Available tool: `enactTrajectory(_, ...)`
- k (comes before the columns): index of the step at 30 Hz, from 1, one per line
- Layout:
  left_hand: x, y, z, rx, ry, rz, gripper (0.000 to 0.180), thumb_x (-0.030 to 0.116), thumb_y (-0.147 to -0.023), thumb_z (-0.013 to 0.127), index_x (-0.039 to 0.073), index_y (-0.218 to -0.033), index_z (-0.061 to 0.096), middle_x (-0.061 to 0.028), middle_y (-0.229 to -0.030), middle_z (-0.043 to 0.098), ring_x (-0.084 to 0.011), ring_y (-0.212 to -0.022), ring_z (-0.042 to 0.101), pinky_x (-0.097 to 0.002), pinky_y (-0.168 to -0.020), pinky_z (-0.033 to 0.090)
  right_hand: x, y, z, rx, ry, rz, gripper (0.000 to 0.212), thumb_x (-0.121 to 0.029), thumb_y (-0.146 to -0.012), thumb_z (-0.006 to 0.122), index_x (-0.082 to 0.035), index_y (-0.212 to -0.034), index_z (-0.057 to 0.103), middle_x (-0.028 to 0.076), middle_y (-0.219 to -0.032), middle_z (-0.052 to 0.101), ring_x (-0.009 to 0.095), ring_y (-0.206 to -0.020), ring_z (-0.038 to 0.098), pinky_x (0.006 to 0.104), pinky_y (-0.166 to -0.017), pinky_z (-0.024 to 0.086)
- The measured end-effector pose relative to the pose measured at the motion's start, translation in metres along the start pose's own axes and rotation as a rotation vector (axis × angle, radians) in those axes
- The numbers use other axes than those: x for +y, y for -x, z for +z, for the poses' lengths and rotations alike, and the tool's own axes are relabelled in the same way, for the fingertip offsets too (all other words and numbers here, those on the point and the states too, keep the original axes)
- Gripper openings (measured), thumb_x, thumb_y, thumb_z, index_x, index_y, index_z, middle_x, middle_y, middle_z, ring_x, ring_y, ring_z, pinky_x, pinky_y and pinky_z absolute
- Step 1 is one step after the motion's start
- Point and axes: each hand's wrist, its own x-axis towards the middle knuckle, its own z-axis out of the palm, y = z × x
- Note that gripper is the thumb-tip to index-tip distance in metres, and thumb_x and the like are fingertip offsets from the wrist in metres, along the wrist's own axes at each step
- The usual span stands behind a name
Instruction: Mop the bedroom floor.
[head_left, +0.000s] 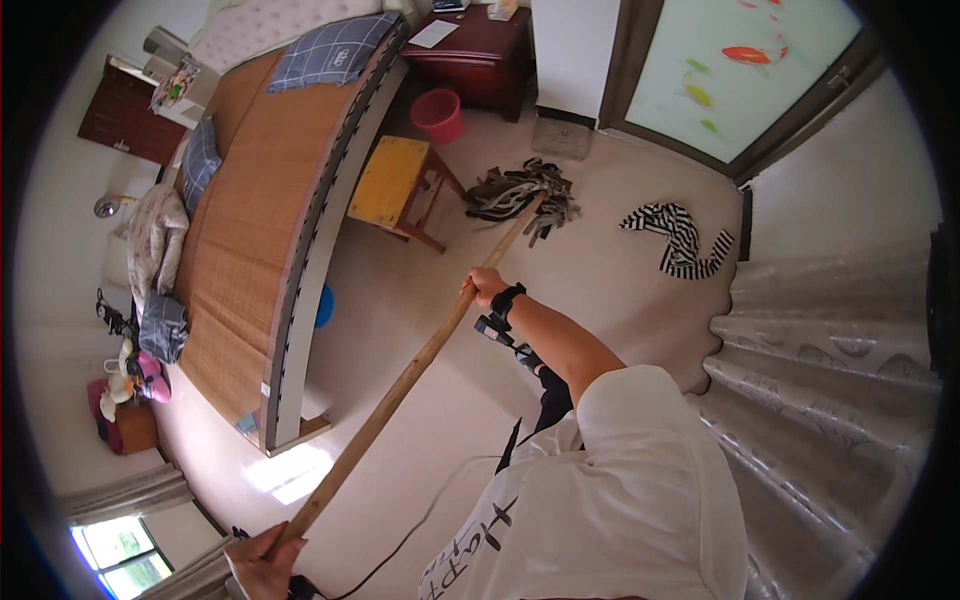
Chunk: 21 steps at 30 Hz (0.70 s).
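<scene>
A rag mop with a long wooden handle runs slantwise from the lower left up to its head. My left hand is closed round the handle's end at the lower left. Farther up, my right hand grips the same handle, with a black band on the wrist. The mop head, a bundle of dark and grey cloth strips, lies spread on the floor beside the stool. On the floor to its right lies a crumpled black-and-white striped cloth.
A yellow-topped wooden stool and a red bucket stand near the bed. Behind are a dark red cabinet and a grey mat. A blue basin shows beside the bed. Curtains hang at right. A cable runs near me.
</scene>
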Motion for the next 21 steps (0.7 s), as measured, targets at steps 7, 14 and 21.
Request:
enactTrajectory(7, -0.012, -0.065, 0.055, 0.048, -0.055, 0.256, 0.032, 0.010, -0.054, 0.077, -0.002, -0.081, 0.063, -0.0086, -0.060, 0.059, -0.0154, -0.053, 0.053, -0.0237, -0.052, 0.042, -0.077, -0.005, -0.067, -0.057, -0.179, -0.215, 0.015, 0.000, -0.080, 0.041, 0.001, -0.065, 0.037, 0.014, -0.065, 0.041, 0.026, -0.059, 0.043, 0.0403, -0.056, 0.041)
enactTrajectory(14, 0.003, -0.115, 0.175, 0.008, -0.043, 0.579, 0.023, 0.013, -0.060, 0.073, 0.001, -0.077, 0.064, -0.0094, -0.047, 0.050, -0.0188, -0.038, 0.045, -0.0270, -0.038, 0.034, -0.125, -0.007, -0.122, 0.089, -0.247, -0.229, 0.011, -0.006, -0.082, 0.043, -0.002, -0.072, 0.039, 0.008, -0.061, 0.040, 0.021, -0.058, 0.043, 0.0366, -0.060, 0.042)
enactTrajectory(21, 0.009, -0.125, 0.233, 0.007, -0.125, 0.566, 0.019, 0.014, -0.065, 0.069, 0.001, -0.078, 0.064, -0.0112, -0.049, 0.052, -0.0198, -0.038, 0.046, -0.0289, -0.037, 0.033, -0.117, -0.020, -0.139, -0.021, -0.038, -0.201, 0.008, -0.005, -0.078, 0.045, -0.001, -0.077, 0.038, 0.010, -0.069, 0.040, 0.025, -0.061, 0.047, 0.0390, -0.060, 0.046)
